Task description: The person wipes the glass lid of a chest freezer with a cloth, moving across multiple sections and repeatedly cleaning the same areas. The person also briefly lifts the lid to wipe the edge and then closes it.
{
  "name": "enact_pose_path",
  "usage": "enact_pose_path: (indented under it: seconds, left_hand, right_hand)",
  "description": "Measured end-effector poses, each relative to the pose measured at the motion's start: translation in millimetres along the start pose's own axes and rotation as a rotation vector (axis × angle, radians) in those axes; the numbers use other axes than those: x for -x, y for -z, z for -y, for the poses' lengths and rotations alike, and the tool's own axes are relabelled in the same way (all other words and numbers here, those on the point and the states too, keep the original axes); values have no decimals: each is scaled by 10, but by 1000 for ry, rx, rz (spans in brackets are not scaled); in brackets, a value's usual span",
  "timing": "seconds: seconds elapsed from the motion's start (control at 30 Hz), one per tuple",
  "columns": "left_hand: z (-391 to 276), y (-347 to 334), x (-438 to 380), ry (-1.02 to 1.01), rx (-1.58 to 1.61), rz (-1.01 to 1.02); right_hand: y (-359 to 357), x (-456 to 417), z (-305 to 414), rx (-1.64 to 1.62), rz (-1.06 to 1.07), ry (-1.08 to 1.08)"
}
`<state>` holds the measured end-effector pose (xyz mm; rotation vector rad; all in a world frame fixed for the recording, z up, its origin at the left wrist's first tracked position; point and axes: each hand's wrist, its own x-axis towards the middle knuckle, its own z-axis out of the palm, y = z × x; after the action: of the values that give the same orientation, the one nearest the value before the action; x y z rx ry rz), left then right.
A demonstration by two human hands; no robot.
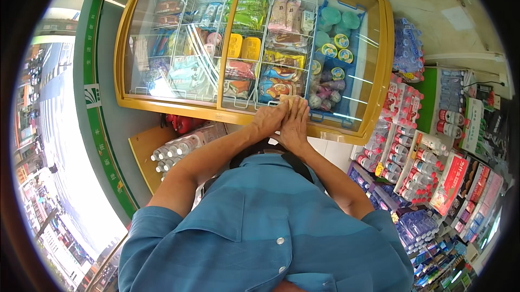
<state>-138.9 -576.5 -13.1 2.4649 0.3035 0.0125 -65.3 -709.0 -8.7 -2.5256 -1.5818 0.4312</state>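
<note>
A chest freezer with a yellow frame and sliding glass lids stands in front of me. Close together at its near edge, my left hand and my right hand are on a small tan cloth or sponge, mostly hidden under the fingers. The cloth rests on the glass near the front rim. Beneath the glass, white wire baskets hold wrapped ice creams and yellow tubs. A blue basket on the right holds round-lidded cups and green tubs.
Packs of bottled water stand below the freezer at left, by a wooden board. Shelves with bottles and stacked drink packs line the right. A green-striped panel borders the bright street on the left.
</note>
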Motion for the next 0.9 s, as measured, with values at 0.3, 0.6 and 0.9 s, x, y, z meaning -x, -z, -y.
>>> enact_pose_path:
  seconds: [0.3, 0.6, 0.9]
  left_hand:
    - [379, 715, -1036, 117, -176, -46]
    - [668, 1222, -1791, 90, -334, -144]
    - [350, 732, -401, 88, -272, 127]
  right_hand:
    - [537, -1282, -179, -27, -117, 8]
    - [627, -2207, -365, 64, -184, -16]
    - [162, -825, 208, -3, -108, -4]
